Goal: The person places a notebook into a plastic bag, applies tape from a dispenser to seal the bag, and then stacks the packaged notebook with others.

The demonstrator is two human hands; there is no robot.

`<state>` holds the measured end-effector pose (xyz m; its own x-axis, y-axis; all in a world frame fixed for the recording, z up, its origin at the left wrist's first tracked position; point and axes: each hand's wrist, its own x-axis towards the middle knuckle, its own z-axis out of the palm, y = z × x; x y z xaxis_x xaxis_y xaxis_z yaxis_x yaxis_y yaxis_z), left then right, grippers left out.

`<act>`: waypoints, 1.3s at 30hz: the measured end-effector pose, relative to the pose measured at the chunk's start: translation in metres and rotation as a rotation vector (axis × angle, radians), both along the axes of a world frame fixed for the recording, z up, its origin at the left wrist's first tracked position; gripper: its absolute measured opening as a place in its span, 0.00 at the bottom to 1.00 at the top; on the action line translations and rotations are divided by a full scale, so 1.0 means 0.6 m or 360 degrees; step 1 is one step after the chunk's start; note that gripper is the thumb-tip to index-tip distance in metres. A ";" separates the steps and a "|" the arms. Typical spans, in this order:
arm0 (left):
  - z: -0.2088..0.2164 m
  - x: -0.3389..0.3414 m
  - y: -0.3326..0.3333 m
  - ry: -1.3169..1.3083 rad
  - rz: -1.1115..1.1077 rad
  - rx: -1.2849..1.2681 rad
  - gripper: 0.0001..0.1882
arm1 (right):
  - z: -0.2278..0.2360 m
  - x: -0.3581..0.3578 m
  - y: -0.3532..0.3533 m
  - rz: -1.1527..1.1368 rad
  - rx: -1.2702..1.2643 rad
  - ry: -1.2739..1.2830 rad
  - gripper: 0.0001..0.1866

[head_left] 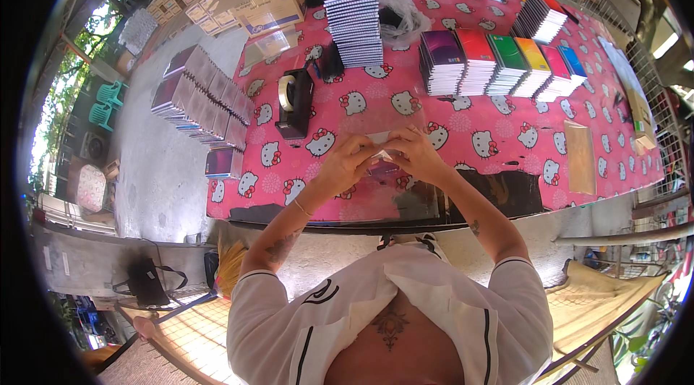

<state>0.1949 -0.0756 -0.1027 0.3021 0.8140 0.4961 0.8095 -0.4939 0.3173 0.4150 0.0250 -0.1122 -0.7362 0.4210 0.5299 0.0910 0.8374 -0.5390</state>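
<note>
Both the left hand (345,161) and right hand (413,154), grips pinched shut on a clear plastic sleeve (379,140) above the desk's (463,125) near edge, seem to be opening it, likely needing a notebook stack (442,61) next.

Both hands, left hand (345,163) and right hand (413,154), pinch a clear plastic sleeve (379,140) above the pink table (506,132). A black tape dispenser (295,101) sits just left, with colourful notebook stacks (499,63) further back.
</note>
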 end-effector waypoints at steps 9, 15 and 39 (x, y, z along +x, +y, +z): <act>0.028 0.011 0.055 -0.0354 0.0361 -0.0388 0.27 | 0.025 -0.036 -0.010 -0.0595 0.0091 -0.0240 0.25; -0.065 -0.116 0.079 -0.0590 0.0974 0.0009 0.31 | -0.058 -0.018 0.037 -0.0432 -0.1263 0.0164 0.26; -0.104 -0.354 -0.035 -0.0158 0.1752 -0.0398 0.09 | -0.067 -0.046 0.009 -0.0493 -0.1071 0.0154 0.20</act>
<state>-0.0177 -0.0968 -0.1652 -0.6712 0.6926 0.2641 0.7305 0.5575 0.3945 0.3876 0.0305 -0.1526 -0.4943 0.8578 0.1408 0.1954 0.2675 -0.9436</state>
